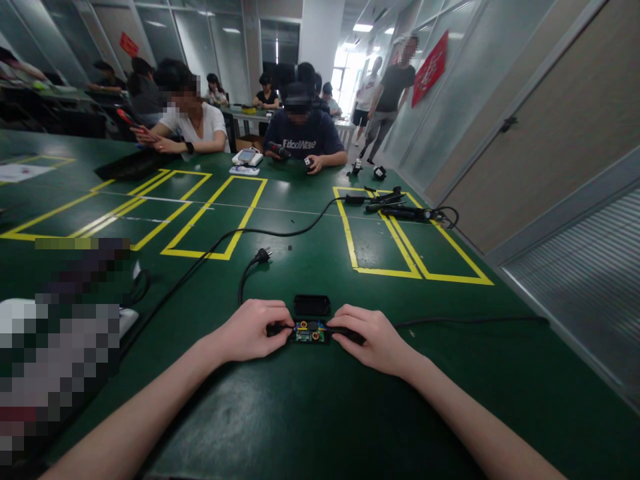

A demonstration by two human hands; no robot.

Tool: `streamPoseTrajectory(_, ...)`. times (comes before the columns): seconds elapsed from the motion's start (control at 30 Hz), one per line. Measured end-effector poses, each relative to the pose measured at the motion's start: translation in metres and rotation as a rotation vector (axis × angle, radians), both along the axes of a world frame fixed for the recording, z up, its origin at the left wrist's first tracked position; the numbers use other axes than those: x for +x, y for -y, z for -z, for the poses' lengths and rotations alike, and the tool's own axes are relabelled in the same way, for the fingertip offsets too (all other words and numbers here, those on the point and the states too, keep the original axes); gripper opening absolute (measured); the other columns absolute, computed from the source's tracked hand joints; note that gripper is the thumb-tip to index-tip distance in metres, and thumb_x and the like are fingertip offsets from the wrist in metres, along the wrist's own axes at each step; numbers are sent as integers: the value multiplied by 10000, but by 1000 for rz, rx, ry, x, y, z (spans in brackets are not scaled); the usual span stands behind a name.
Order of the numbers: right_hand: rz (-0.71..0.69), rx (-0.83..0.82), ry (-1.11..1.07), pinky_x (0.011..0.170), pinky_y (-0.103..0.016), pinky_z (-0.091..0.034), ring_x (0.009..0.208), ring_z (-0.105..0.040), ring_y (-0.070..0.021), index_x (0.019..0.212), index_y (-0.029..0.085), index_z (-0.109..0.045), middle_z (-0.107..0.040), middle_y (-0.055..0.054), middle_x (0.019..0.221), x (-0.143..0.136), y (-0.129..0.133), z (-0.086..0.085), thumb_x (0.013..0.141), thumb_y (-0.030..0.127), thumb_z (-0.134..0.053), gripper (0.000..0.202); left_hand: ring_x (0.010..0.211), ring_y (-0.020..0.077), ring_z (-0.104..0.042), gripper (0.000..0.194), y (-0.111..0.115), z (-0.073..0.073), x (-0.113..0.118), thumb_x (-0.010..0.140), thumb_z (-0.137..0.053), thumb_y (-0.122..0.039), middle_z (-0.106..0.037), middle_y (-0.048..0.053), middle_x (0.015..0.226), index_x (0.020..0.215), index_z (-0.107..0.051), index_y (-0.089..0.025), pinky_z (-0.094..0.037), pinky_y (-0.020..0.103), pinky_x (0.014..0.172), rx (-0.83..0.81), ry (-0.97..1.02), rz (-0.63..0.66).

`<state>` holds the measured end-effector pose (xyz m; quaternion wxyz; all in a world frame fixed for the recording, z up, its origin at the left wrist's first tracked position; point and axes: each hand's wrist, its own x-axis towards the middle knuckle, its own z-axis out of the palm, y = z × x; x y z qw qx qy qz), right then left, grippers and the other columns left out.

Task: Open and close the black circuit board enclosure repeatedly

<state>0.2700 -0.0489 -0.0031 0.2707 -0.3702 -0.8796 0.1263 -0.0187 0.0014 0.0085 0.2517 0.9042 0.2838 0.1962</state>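
Observation:
A small circuit board (311, 331) with copper coils and coloured wires lies in a black case on the green table. My left hand (257, 328) pinches the black cable at the board's left end. At the other end, my right hand (367, 337) is closed on the black cable where it meets the board. Just behind the board lies a black case cover (312, 305), its hollow side showing. From my left hand a cable curves back to a power plug (263, 255); from my right hand the black cable (450, 322) runs off to the right.
Another long black cable (270, 233) crosses the table to several black tools and cords (400, 205). Yellow tape rectangles (227, 256) mark the tabletop. Across the table sit a co-worker in a dark shirt (305, 133) and one in white (193, 120). A black tray (133, 163) lies back left.

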Motion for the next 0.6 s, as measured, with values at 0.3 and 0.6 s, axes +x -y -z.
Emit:
streamPoseTrajectory(0.3,-55,7,-18,750,-319,-556,880,-683,-208,1027,198,-679,-735,-70,964,2,-3,2,985,145,-600,104,814,168,-627,158,0,-2,3,946,-577,-132,-656,19,820,830,-670,-185,-457,243,707,78,-37,31)
streamPoseTrajectory(0.6,-48,-47,40,726,-308,-507,877,-624,-204,940,204,-627,-684,-68,982,-1,-1,-1,933,96,-603,110,799,176,-614,143,5,-4,7,885,-580,-99,-661,24,836,796,-659,-178,-462,277,724,187,-115,45)
